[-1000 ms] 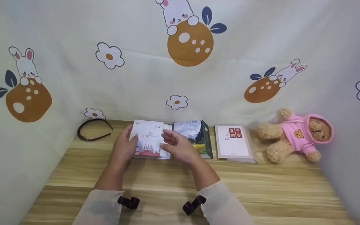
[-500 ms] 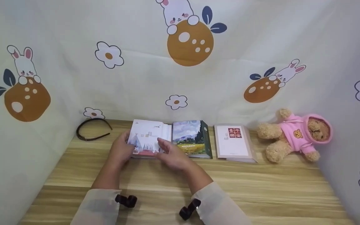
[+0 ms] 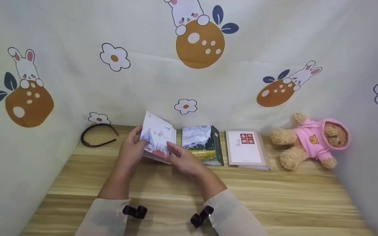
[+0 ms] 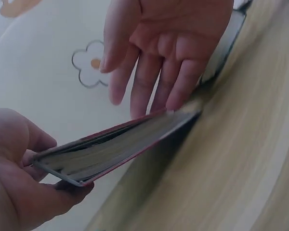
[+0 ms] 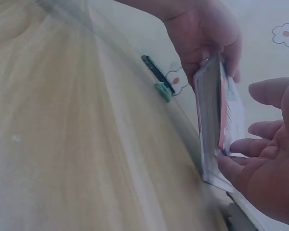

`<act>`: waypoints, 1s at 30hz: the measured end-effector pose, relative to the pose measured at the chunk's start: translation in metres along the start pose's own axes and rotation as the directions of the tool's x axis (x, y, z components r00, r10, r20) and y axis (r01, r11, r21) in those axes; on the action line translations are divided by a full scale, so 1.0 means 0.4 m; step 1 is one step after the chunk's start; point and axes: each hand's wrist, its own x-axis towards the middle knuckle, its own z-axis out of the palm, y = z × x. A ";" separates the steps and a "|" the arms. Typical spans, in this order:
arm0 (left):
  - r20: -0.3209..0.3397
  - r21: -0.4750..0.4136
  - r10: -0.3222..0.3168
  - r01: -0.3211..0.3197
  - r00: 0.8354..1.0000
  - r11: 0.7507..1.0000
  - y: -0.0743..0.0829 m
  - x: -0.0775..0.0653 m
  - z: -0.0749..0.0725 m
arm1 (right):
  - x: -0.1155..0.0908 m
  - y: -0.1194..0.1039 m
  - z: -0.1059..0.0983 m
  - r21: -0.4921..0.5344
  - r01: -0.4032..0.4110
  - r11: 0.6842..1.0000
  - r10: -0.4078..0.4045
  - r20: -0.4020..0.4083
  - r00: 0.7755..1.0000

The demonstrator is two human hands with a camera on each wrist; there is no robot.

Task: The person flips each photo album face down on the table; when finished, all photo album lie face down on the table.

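Observation:
A small, thick photo album [image 3: 157,136] with a white cover, a pale blue tent drawing and a red lower edge is tilted up off the table at the left of centre. My left hand [image 3: 131,149] grips its left side, thumb on the front cover; the left wrist view shows the spine between thumb and fingers [image 4: 77,192]. At the album's right edge is my right hand [image 3: 185,160], its fingers loosely extended. In the right wrist view, fingertips of the right hand [image 5: 265,154] touch the cover's edge. The album's back is hidden in the head view.
Right of the held album lies an album with a landscape painting cover [image 3: 199,141], then a white one with red characters [image 3: 245,147]. A teddy bear in a pink hoodie [image 3: 313,141] lies at far right. A black headband [image 3: 98,144] lies at far left, before the fabric backdrop [image 3: 143,85].
The album lay flat, then its far left corner rose and it turned to a slant in my left hand. My right hand moved in to its lower right edge.

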 end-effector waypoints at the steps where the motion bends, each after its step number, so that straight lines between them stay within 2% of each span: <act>1: 0.001 -0.006 -0.002 0.002 1.000 1.000 0.009 -0.007 0.006 | -0.001 -0.005 -0.004 0.006 -0.005 1.000 0.005 0.001 1.000; 6: 0.026 0.029 0.039 -0.040 0.999 0.999 0.038 -0.037 0.029 | -0.005 -0.023 -0.017 0.123 0.025 0.992 -0.027 0.018 0.999; 11: 0.079 0.052 0.108 -0.112 0.991 0.992 0.051 -0.059 0.051 | -0.010 -0.035 -0.020 0.301 0.079 0.950 -0.096 0.042 0.995; 15: 0.116 0.017 0.145 -0.148 0.983 0.989 0.045 -0.064 0.067 | -0.015 -0.045 -0.022 0.347 0.091 0.933 -0.101 0.011 0.995; 18: 0.141 -0.025 0.172 -0.170 0.975 0.985 0.030 -0.057 0.076 | -0.018 -0.050 -0.023 0.326 0.096 0.940 -0.092 -0.026 0.995; 20: 0.145 -0.050 0.158 -0.152 0.977 0.987 0.020 -0.050 0.080 | -0.018 -0.049 -0.022 0.310 0.089 0.947 -0.083 -0.034 0.996; 23: 0.155 -0.078 0.104 -0.093 0.982 0.993 0.008 -0.042 0.082 | -0.016 -0.040 -0.018 0.278 0.066 0.958 -0.059 -0.034 0.998; 26: 0.160 -0.073 0.039 -0.028 0.986 0.997 0.003 -0.037 0.084 | -0.013 -0.029 -0.015 0.258 0.047 0.965 -0.038 -0.038 0.999; 30: 0.161 -0.049 0.004 0.004 0.987 0.999 0.002 -0.033 0.082 | -0.011 -0.022 -0.012 0.244 0.035 0.969 -0.022 -0.054 0.998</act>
